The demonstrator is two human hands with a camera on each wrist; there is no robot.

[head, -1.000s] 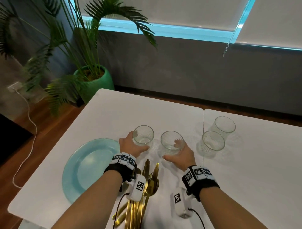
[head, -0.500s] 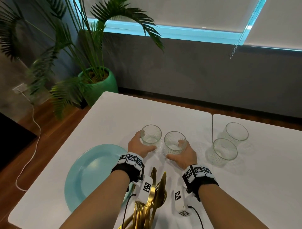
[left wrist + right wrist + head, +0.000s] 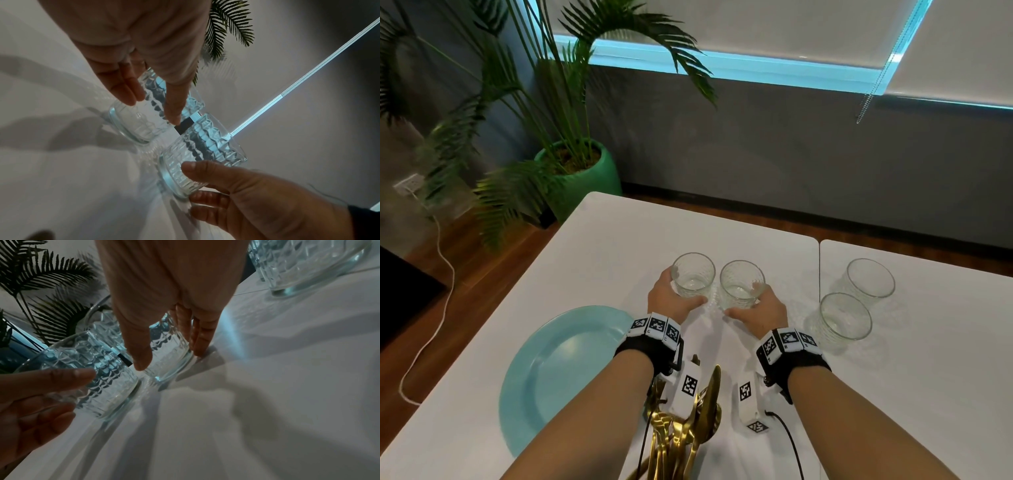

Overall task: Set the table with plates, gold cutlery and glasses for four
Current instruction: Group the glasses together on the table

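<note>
Two ribbed clear glasses stand side by side on the white table (image 3: 592,260). My left hand (image 3: 671,298) grips the left glass (image 3: 693,279), thumb on its near side and fingers on its far left side. My right hand (image 3: 756,305) grips the right glass (image 3: 741,284) the same way. In the left wrist view my left hand (image 3: 150,107) clasps the left glass (image 3: 144,128); in the right wrist view my right hand (image 3: 170,358) clasps the right glass (image 3: 166,366). A light blue plate (image 3: 565,373) lies at the near left. A bundle of gold cutlery (image 3: 688,431) lies between my forearms.
Two more clear glasses (image 3: 869,282) (image 3: 846,320) stand on the adjoining white table (image 3: 928,377) to the right, past a narrow seam. A palm in a green pot (image 3: 582,178) stands on the wooden floor beyond the far left corner. A grey wall runs behind.
Both hands have kept their hold on the two glasses, which now stand a little closer together. The head view has shifted, so the table sits lower in the picture.
</note>
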